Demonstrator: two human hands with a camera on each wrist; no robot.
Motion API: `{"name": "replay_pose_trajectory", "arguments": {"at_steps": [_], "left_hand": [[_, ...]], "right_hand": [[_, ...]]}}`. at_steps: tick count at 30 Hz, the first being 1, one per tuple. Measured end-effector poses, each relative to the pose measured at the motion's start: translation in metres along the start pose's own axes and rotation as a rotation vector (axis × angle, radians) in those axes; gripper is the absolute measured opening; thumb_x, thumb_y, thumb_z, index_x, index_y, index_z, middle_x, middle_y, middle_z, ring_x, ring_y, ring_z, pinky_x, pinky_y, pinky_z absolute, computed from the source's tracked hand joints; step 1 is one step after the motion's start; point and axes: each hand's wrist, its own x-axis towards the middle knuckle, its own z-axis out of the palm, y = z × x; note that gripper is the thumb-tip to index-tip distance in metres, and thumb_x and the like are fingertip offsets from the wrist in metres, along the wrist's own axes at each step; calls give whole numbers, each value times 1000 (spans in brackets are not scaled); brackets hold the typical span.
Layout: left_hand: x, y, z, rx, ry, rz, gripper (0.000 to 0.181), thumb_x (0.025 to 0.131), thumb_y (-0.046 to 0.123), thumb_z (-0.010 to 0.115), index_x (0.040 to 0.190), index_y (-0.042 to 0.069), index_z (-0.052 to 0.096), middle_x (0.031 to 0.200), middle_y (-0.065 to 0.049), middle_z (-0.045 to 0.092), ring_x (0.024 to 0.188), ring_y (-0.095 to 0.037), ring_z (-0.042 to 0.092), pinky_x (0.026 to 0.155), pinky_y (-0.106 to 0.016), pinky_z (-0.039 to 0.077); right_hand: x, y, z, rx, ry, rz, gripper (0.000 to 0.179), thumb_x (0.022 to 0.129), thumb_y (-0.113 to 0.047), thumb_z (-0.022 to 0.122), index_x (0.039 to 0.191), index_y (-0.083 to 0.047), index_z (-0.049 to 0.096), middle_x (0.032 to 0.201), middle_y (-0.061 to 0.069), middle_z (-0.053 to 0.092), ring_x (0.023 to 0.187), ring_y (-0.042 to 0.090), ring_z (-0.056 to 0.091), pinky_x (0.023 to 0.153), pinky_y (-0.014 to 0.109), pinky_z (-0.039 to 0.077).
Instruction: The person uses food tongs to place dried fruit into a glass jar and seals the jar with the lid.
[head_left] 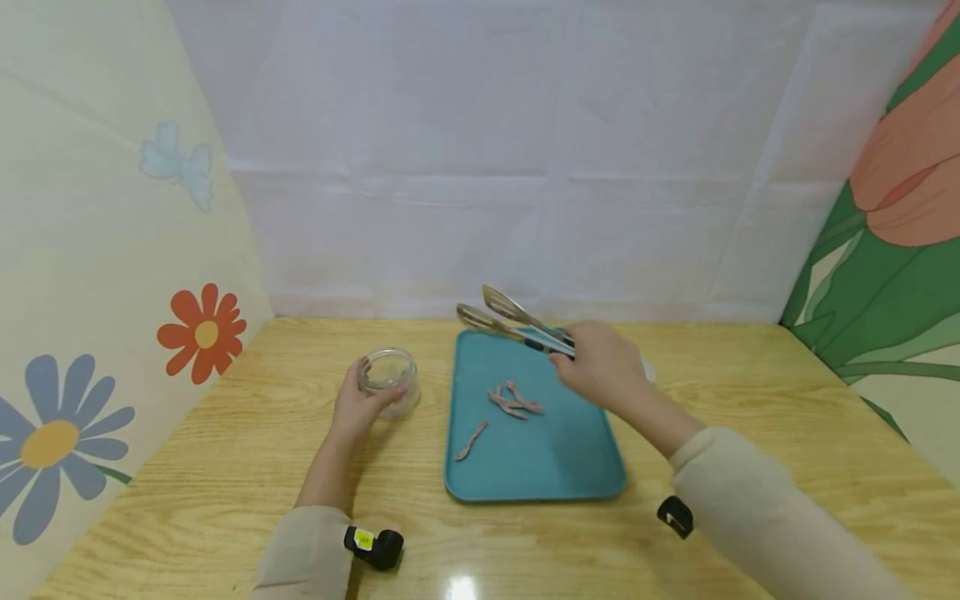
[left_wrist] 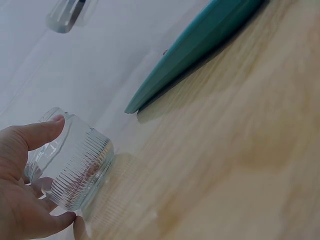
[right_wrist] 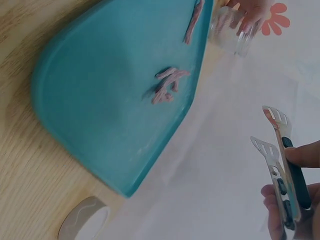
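So the biggest thing here is the white sheet [head_left: 510, 167], up behind both sets of fingers. Then there's the wood-look table [head_left: 720, 375], running under the fingers and out past them on either side. The blue-green tray [head_left: 540, 475] lies on it, right of the left fingers and mostly below and to the left of the right ones.

Right hand [head_left: 603, 362] is up over the tray's far right part, fingers and thumb gripping the tongs [right_wrist: 296, 172] by the handles. The metal ends stick out leftward from those fingers, spread apart with nothing between them, held up off the tray.

Left hand [head_left: 363, 408] has its fingers wrapped round a clear glass jar [left_wrist: 80, 160], thumb on the side nearer the tray. Jar's upright or close to it, mouth uncovered, base at the table. Something reddish shows low down through the ribbed glass, can't tell what.

Right wrist view also catches a pale round thing [right_wrist: 75, 220] on the table by the tray, on the far side of it from the left fingers; it's cut off by the frame.

Smallest stuff: a pinkish clump of strips [head_left: 513, 406] on the tray below the tongs, plus a lone strip [head_left: 471, 442] closer to the left fingers.
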Motion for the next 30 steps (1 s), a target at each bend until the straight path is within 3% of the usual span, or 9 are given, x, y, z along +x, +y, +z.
{"name": "replay_pose_trajectory", "arguments": {"at_steps": [15, 30], "left_hand": [[0, -2, -1, 0, -2, 8, 93, 72, 22, 71, 139, 10, 7, 141, -14, 10, 126, -32, 7, 100, -45, 12], [0, -3, 0, -9, -16, 8, 94, 72, 23, 71, 139, 11, 6, 142, -12, 8, 126, -32, 7, 99, -46, 13]], "right_hand": [[-6, 23, 4, -49, -79, 49, 23, 77, -27, 63, 66, -10, 52, 56, 2, 46, 47, 17, 42, 36, 29, 31], [-17, 34, 20, -88, -192, 21, 25, 77, -27, 63, 64, -11, 49, 51, 1, 43, 43, 14, 36, 38, 25, 26]]}}
